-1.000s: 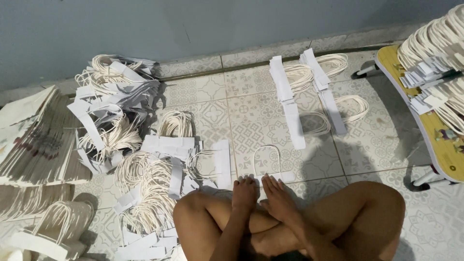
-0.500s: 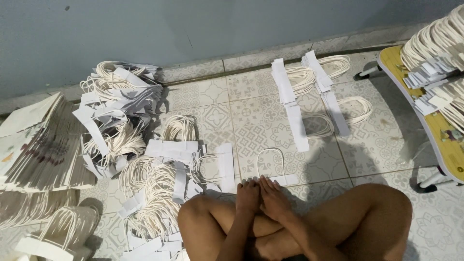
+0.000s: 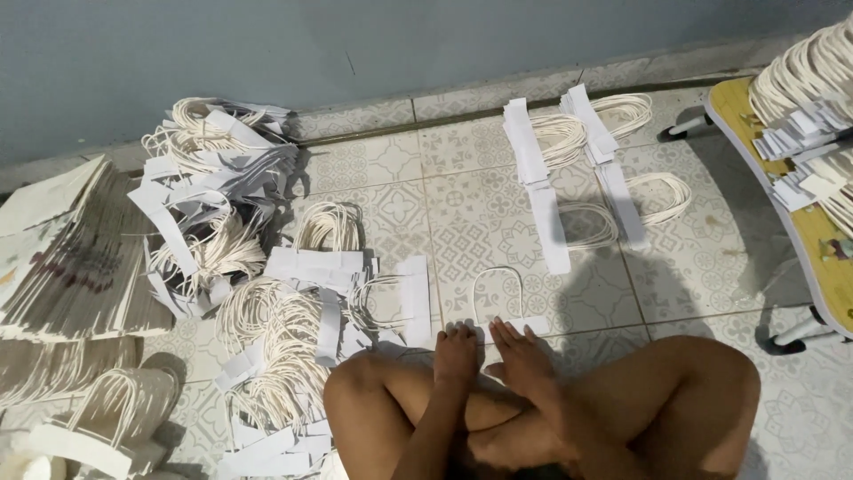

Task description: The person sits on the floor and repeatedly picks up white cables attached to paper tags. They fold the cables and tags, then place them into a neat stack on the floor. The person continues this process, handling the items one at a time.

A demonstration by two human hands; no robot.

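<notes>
I sit cross-legged on a patterned tile floor. My left hand (image 3: 456, 345) and my right hand (image 3: 520, 348) lie side by side over my shins, palms down, fingers stretched forward. Their fingertips reach the near edge of a white paper strip with a looped rope handle (image 3: 499, 300) lying flat on the tiles just ahead. Neither hand grips anything.
A heap of white rope handles with paper strips (image 3: 293, 338) spreads to my left, with a taller pile (image 3: 218, 169) behind it. Stacked flat paper bags (image 3: 67, 258) lie far left. Two rows of laid-out handle strips (image 3: 569, 169) are ahead. A yellow low table (image 3: 782, 178) loaded with handles stands right.
The view has shifted a little. Both hands stay at the same spot by the handle strip.
</notes>
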